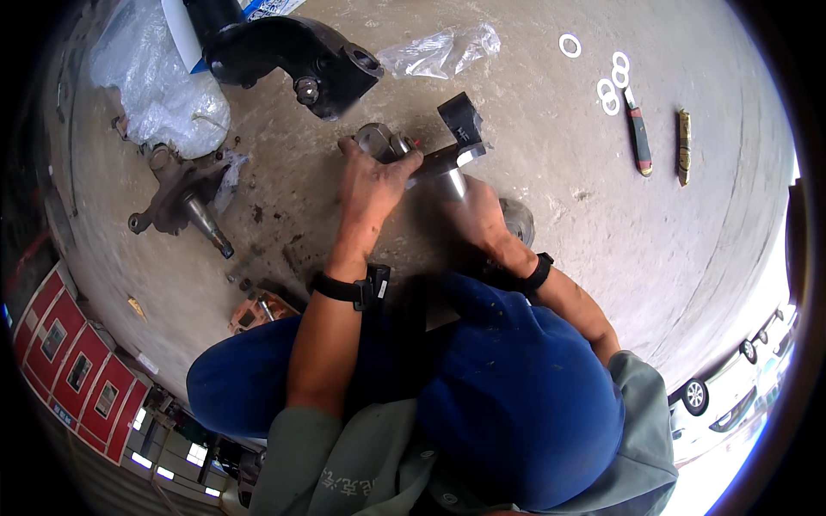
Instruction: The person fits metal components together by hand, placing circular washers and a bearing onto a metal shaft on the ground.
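Low over the floor, a black steering knuckle (440, 162) with a bright machined spindle (453, 182) lies between my hands. My left hand (372, 182) is closed on its left end, thumb and fingers beside a round grey metal boss (375, 138). A flat black arm (460, 119) of the knuckle sticks up on the far side. My right hand (478, 215) is wrapped about the lower part of the spindle; its fingers are blurred and partly hidden. Just above the work is the end of a thick black axle beam (288, 52).
A used, dirty knuckle (176, 193) lies at left by a clear plastic bag (159, 82). More clear wrap (443, 52) sits beyond the beam. At right are white rings (570, 46), a red-and-black-handled tool (639, 142) and a brownish stick-like piece (684, 146). An orange object (258, 313) lies near my left knee.
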